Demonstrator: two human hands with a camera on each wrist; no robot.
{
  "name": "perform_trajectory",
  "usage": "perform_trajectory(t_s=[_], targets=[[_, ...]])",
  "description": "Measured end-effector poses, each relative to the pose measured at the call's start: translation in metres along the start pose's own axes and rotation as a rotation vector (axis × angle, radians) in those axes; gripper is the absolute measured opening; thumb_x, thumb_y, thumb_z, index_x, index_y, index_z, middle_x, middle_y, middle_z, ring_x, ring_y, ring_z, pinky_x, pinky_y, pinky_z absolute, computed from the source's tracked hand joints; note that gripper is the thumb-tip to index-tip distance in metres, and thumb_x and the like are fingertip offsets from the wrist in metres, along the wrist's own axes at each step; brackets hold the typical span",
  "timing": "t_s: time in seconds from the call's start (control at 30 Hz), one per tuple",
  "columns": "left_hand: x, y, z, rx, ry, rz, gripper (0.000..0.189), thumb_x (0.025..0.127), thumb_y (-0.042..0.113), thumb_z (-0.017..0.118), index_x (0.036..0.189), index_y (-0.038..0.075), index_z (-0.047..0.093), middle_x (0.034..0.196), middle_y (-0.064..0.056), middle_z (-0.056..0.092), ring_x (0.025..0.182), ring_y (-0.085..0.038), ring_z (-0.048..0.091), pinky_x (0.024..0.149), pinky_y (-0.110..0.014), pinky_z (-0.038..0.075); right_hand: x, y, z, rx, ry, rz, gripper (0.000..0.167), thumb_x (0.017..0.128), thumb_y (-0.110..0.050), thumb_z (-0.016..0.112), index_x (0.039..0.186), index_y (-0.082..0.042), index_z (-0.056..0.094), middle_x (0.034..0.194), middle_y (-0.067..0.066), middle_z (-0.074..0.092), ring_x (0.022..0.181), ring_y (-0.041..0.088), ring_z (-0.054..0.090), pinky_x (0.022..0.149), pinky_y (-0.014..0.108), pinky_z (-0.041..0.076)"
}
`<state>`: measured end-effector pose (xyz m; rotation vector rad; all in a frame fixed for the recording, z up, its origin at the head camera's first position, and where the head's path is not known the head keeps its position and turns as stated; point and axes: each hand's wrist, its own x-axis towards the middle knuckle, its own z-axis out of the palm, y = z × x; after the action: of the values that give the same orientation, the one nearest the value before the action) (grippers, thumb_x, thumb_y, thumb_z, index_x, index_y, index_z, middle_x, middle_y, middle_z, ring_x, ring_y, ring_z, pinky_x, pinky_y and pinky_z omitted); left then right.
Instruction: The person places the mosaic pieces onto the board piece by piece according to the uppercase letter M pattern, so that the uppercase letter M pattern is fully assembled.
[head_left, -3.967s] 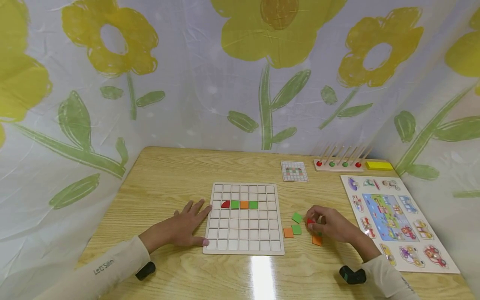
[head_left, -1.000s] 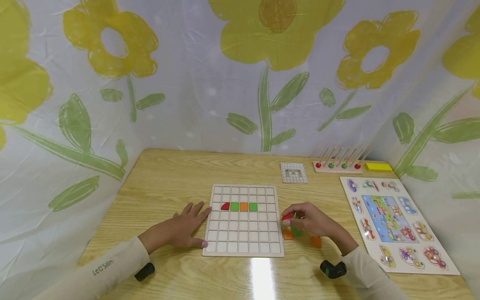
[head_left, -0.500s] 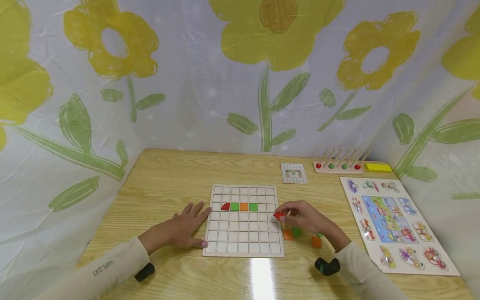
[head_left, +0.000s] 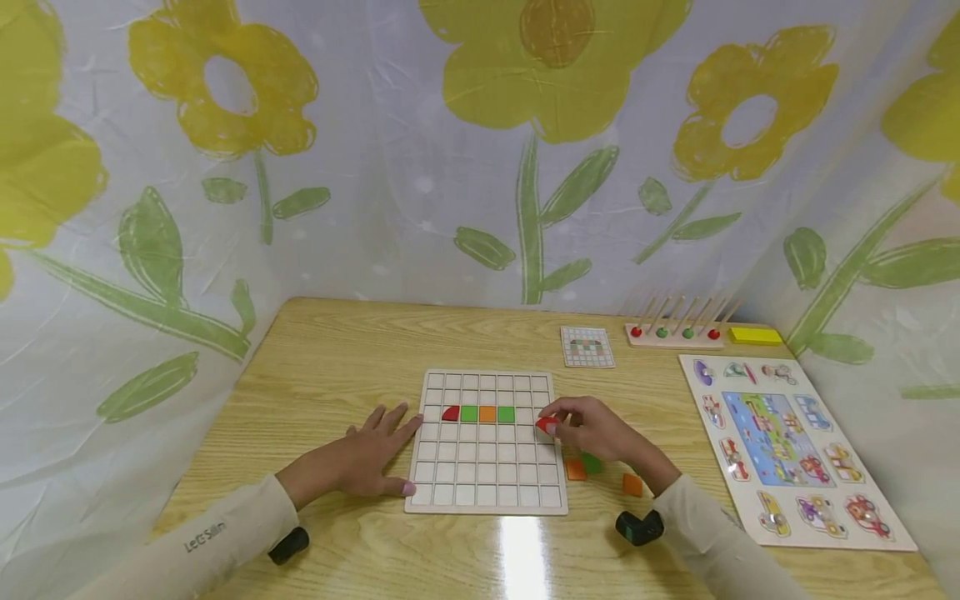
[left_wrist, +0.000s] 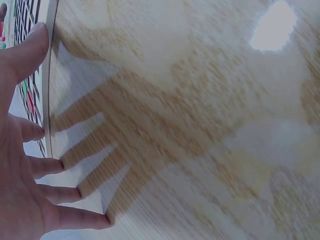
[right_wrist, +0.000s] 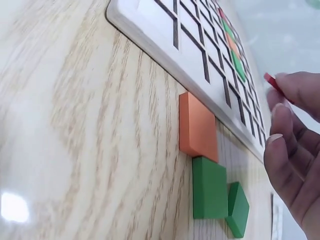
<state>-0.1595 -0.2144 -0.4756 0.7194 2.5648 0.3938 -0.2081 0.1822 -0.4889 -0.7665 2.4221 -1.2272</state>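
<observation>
A wooden grid board (head_left: 486,492) lies mid-table. One of its rows holds a red quarter-circle tile (head_left: 451,413), a green square tile (head_left: 469,414), an orange square tile (head_left: 487,414) and another green tile (head_left: 506,414). My right hand (head_left: 596,427) pinches a second red tile (head_left: 547,426) between thumb and fingers, over the board's right edge. My left hand (head_left: 375,454) lies with spread fingers at the board's left edge, its thumb on the rim. In the right wrist view, an orange block (right_wrist: 200,127) and two green blocks, the nearer green block (right_wrist: 210,189) included, lie beside the board.
Another orange tile (head_left: 632,484) lies right of the board. A pattern card (head_left: 588,347) lies behind it. At the back right are a peg stand (head_left: 675,336) with coloured beads and a yellow block (head_left: 755,336). A vehicle puzzle board (head_left: 795,450) covers the right side.
My right hand has picked up the red tile from the loose tiles and carried it left to the board's right edge. The left hand stays in place.
</observation>
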Motion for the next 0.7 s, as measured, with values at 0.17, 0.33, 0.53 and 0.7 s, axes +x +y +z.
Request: perform_trajectory(t_s=[0.17,0.33,0.53,0.7], targets=[[0.000,0.000,0.000,0.008,0.003,0.000,0.101,0.089,0.063,0.064,0.162,0.010,0.018,0.166,-0.026,0.009,0.147,-0.059,0.011,0.098,-0.084,0.025,0.005,-0.004,0.001,-0.013,0.024,0.001,0.023,0.099,-0.014,0.065,0.119,-0.006,0.072,0.092,0.006,0.067,0.060,0.009,0.053,0.051,0.023,0.044],[0.001,-0.001,0.002,0.013,0.008,-0.002,0.102,0.089,0.064,0.064,0.162,0.010,0.018,0.166,-0.026,0.010,0.147,-0.059,0.011,0.098,-0.084,0.025,0.008,-0.006,0.002,-0.022,0.048,0.024,0.024,0.098,-0.012,0.064,0.120,-0.006,0.072,0.094,0.007,0.069,0.060,0.012,0.056,0.052,0.023,0.047],[0.001,0.000,0.001,0.008,0.011,-0.003,0.101,0.089,0.063,0.065,0.162,0.010,0.018,0.166,-0.026,0.010,0.147,-0.059,0.011,0.098,-0.084,0.025,0.012,-0.005,0.005,-0.043,0.088,0.047,0.023,0.097,-0.010,0.065,0.118,-0.006,0.073,0.095,0.006,0.070,0.063,0.012,0.055,0.055,0.023,0.048],[0.000,0.000,0.001,0.005,0.010,-0.005,0.101,0.089,0.062,0.066,0.162,0.010,0.019,0.166,-0.026,0.010,0.148,-0.059,0.010,0.098,-0.084,0.024,0.015,-0.006,0.009,-0.040,0.120,0.066,0.023,0.096,-0.009,0.066,0.118,-0.005,0.071,0.093,0.007,0.069,0.063,0.012,0.054,0.055,0.023,0.048]])
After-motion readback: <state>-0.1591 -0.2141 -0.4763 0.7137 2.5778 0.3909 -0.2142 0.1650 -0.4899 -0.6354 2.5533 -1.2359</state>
